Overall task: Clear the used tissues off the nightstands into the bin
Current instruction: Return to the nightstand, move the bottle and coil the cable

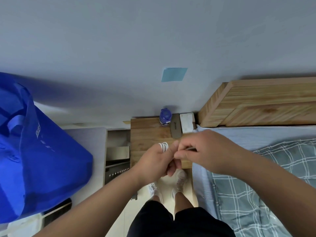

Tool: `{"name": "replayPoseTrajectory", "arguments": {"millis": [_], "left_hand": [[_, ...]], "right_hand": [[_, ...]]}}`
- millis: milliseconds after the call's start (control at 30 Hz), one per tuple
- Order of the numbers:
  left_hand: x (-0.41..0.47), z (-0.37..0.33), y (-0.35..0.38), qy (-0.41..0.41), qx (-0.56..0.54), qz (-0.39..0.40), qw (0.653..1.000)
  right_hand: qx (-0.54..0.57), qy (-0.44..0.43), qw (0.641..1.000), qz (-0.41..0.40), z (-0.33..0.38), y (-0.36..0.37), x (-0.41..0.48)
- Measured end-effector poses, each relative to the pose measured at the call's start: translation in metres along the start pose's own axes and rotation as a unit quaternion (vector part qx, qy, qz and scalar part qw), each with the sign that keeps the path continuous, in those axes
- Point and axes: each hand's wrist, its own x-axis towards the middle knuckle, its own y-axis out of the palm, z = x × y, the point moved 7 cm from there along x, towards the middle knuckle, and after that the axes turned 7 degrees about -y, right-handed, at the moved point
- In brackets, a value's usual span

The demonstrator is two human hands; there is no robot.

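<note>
L hand (153, 161) is raised over the front of the wooden nightstand (145, 134), fingers curled in, thumb up; a white ribbed bit (163, 146) sits across its forefinger. Can't tell if that's tissue, or if it's gripped vs just wrapped on. R hand (201, 149) comes in from the bed side, fingertips bunched and touching the L thumb tip. A thin grey sliver shows betw. its fingers; too small to say what it is, so its grasp can't be told either. At the back of the nightstand, by the wall: a blue bottle (165, 117), then a dark flat case (175, 129) just beside it, then a white pack (187, 122) next to the wooden headboard (265, 103). Bed w/ checked cover (273, 168) is on the right, touching the nightstand's side. Big blue bag (42, 151) is blurred at left. Pale blue note (174, 74) is stuck on the wall above. Person's white shoes (180, 180) are on the floor below the hands.
</note>
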Motion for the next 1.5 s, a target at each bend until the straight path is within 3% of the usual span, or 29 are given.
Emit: {"name": "replayPoseTrajectory", "arguments": {"millis": [67,133,233,267,300,467,633,733,867,1133,1267,1400,1500], "left_hand": [[-0.003,-0.002,0.013,-0.044,-0.137,0.053,0.988],[-0.004,-0.011,0.028,-0.065,-0.319,0.14,0.935],[-0.006,-0.027,0.038,-0.029,-0.428,0.25,0.868],[-0.007,-0.03,0.038,-0.017,-0.44,0.277,0.854],[-0.007,-0.03,0.039,-0.014,-0.448,0.295,0.844],[-0.009,-0.02,0.039,-0.047,-0.422,0.311,0.85],[-0.012,-0.017,0.032,-0.072,-0.304,0.267,0.912],[-0.013,-0.024,0.032,-0.063,-0.196,0.222,0.953],[-0.014,-0.034,0.023,-0.045,-0.098,0.142,0.984],[-0.022,-0.035,0.023,-0.041,-0.055,0.046,0.997],[-0.032,-0.035,0.018,-0.032,-0.009,0.061,0.998],[-0.034,-0.029,-0.004,0.0,0.035,-0.041,0.999],[-0.036,-0.027,-0.001,0.035,0.002,-0.007,0.999]], "right_hand": [[0.118,-0.005,0.989,-0.085,-0.01,-0.006,0.008],[0.271,0.025,0.951,-0.149,-0.023,0.002,0.012],[0.54,0.068,0.831,-0.113,-0.027,0.044,0.015],[0.597,0.078,0.792,-0.1,-0.026,0.056,0.015],[0.618,0.087,0.775,-0.101,-0.026,0.063,0.014],[0.583,0.085,0.797,-0.132,-0.03,0.063,0.008],[0.584,0.08,0.799,-0.12,-0.025,0.061,-0.005],[0.543,0.088,0.823,-0.142,-0.024,0.054,-0.01],[0.509,0.073,0.839,-0.177,-0.023,0.039,-0.012],[0.512,0.038,0.846,-0.143,-0.016,0.037,-0.012],[0.476,0.008,0.872,-0.115,-0.01,0.038,-0.014],[0.439,0.018,0.889,-0.129,-0.01,0.036,-0.018],[0.467,0.026,0.874,-0.133,-0.01,0.037,-0.016]]}}
